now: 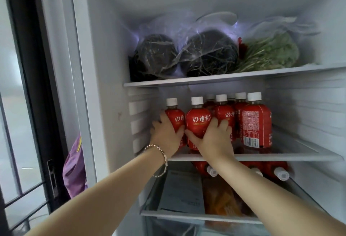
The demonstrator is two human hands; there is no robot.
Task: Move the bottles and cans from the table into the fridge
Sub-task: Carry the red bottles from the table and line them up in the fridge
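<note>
Head view: fridge shelf (292, 158) holds perhaps seven red bottles (256, 123).

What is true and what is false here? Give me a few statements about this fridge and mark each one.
1. The left hand grips the leftmost red bottle on the middle shelf. True.
2. The right hand holds nothing. False: it grips the second red bottle.
3. The upright bottles have white caps. True.
4. The top shelf holds cans. False: it holds bagged vegetables.
5. The bracelet is on the right wrist. False: it is on the left wrist.
</note>
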